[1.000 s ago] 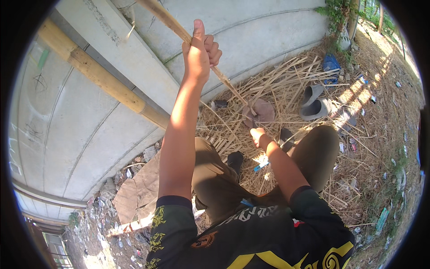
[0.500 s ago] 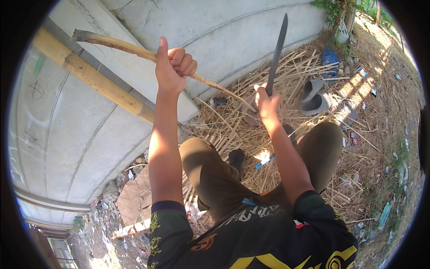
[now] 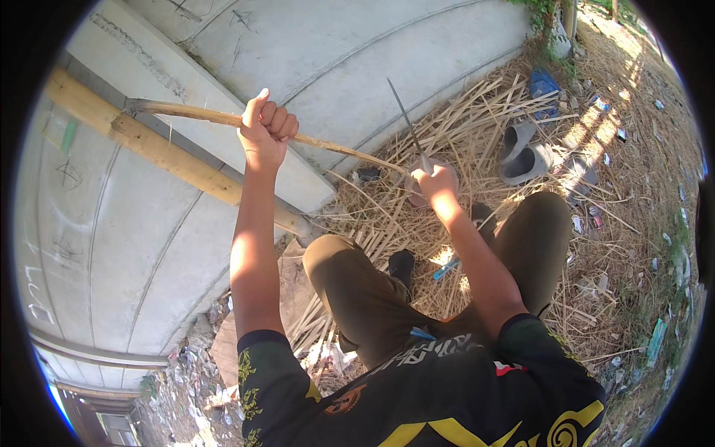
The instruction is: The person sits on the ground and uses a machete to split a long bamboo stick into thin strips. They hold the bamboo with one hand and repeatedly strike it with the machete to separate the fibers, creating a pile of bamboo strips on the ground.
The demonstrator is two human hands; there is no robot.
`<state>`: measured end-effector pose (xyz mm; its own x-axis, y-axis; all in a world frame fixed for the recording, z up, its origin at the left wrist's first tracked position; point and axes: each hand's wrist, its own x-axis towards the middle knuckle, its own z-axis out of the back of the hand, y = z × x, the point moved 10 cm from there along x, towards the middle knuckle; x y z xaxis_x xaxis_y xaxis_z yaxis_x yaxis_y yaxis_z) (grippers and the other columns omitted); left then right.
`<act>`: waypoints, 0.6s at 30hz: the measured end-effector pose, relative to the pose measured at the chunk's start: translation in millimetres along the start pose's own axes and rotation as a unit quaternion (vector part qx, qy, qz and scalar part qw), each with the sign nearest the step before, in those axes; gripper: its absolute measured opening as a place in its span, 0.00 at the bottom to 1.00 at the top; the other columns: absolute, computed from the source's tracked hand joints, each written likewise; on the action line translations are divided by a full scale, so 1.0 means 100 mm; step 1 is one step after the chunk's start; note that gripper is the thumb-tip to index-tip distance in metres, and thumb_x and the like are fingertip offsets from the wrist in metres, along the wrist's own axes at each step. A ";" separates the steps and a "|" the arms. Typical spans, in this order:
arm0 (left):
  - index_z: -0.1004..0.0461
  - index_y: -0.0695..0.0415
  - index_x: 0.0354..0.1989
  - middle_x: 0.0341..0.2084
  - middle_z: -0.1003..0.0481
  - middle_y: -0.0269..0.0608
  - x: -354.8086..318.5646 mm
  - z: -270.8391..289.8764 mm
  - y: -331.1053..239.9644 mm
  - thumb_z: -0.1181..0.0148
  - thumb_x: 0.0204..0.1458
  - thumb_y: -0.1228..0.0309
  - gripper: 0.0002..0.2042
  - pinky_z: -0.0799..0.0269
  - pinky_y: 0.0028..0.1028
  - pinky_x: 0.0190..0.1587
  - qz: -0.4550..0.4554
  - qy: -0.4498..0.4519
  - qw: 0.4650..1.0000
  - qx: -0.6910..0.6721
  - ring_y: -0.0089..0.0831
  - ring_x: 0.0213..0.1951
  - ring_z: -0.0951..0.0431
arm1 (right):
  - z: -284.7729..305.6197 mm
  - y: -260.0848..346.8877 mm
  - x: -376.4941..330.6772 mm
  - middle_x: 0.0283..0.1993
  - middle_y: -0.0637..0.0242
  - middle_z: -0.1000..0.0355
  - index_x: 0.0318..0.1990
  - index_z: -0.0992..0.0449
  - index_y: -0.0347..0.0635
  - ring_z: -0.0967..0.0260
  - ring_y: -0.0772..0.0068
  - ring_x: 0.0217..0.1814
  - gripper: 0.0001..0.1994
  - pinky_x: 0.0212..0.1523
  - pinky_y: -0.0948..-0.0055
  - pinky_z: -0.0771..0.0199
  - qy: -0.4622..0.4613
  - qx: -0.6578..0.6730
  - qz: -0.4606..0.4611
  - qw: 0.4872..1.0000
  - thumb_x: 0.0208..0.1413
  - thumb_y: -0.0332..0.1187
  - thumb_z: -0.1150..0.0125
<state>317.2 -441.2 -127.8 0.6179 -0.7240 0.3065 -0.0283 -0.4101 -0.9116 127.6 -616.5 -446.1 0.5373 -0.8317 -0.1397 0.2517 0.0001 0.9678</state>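
My left hand point(image 3: 266, 132) is closed round a long, split bamboo strip point(image 3: 190, 113), thumb up. The strip slants from upper left down to the right, its dark thick end near the wall. Its lower end comes close to my right hand point(image 3: 436, 184), which grips a long-bladed knife point(image 3: 407, 115) by its handle. The blade points up and to the left, showing its narrow edge. Whether the strip's lower end touches the knife or the wooden block point(image 3: 419, 195) behind it, I cannot tell.
Shavings and split strips point(image 3: 477, 119) cover the ground ahead. Grey clogs point(image 3: 527, 160) sit at the right, near a blue plastic bag point(image 3: 544, 89). A thick bamboo pole point(image 3: 149, 145) leans along the concrete wall point(image 3: 357, 45) at left. A blue-handled tool point(image 3: 445, 269) lies between my legs.
The knife has come down and turned, its tip now pointing up-left instead of up-right. My left hand has moved slightly left and down with the bamboo strip.
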 end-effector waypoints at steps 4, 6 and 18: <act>0.59 0.46 0.12 0.08 0.60 0.28 -0.07 0.12 -0.04 0.50 0.58 0.59 0.28 0.62 0.30 0.19 -0.004 -0.029 1.000 0.001 0.24 0.14 0.62 | 0.67 1.41 -0.45 0.16 0.72 0.38 0.23 0.36 0.41 0.42 0.77 0.17 0.12 0.20 0.72 0.40 -0.062 0.280 0.206 0.935 0.57 0.30 0.42; 0.59 0.46 0.12 0.08 0.60 0.28 -0.09 0.10 -0.01 0.49 0.58 0.59 0.27 0.62 0.30 0.19 -0.003 -0.027 1.000 0.006 0.24 0.14 0.62 | 0.49 1.29 -0.46 0.17 0.72 0.39 0.24 0.39 0.44 0.43 0.80 0.17 0.12 0.20 0.73 0.42 -0.013 0.495 0.237 0.836 0.58 0.27 0.44; 0.56 0.46 0.13 0.09 0.57 0.26 0.20 -0.85 0.06 0.42 0.55 0.65 0.26 0.61 0.28 0.17 -0.016 -0.032 0.998 0.053 0.20 0.12 0.58 | -0.70 -1.47 -0.30 0.14 0.62 0.36 0.28 0.30 0.32 0.39 0.65 0.12 0.11 0.16 0.60 0.38 0.106 -0.007 -0.261 0.959 0.56 0.33 0.48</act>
<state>262.3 -505.7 -104.0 0.6664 -0.6727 0.3215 0.0733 -0.3700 -0.9261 130.8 -553.0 -598.7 0.4864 -0.5884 -0.6459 0.5414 -0.3773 0.7513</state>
